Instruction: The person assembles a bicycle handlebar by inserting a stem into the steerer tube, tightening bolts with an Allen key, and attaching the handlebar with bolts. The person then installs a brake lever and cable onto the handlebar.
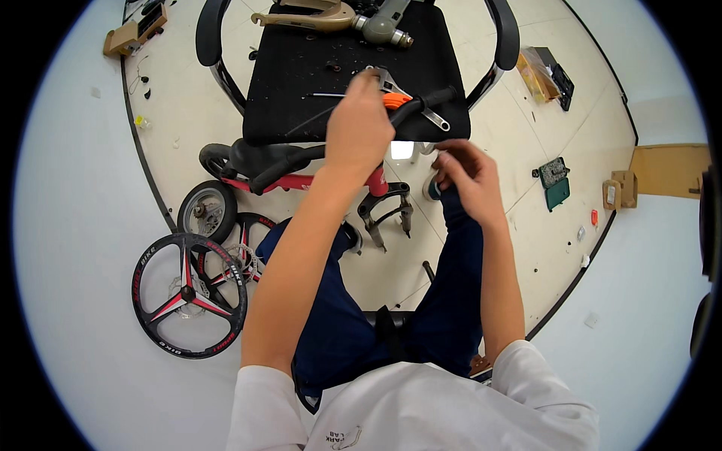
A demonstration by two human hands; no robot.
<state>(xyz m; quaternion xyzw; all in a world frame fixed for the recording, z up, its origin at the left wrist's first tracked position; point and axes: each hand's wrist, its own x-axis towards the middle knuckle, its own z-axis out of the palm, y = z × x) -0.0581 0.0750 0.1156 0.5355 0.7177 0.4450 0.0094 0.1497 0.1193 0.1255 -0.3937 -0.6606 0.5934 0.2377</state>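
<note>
My left hand [359, 128] reaches over the black chair seat [289, 75], its fingers pressed together beside the head of an adjustable wrench [389, 83]; whatever they hold is hidden. Just right of it lie an orange object [394, 100] and the wrench's handle end. A black handlebar [410, 111] with a grip reaches over the seat's front edge. My right hand [472, 180] is in front of that edge, fingers curled near a small pale metal part; what they hold is unclear. Below the hands, a red bike frame [289, 183] with a black fork [385, 203] stands between my legs and the chair.
At left, three-spoke wheels [154, 314] lean beside a small black-tyred wheel [226, 214]. A beige fork [316, 21] and grey part [383, 28] lie at the seat's back. Armrests [505, 34] flank it. A green case [558, 194] and cardboard boxes [626, 188] are at right.
</note>
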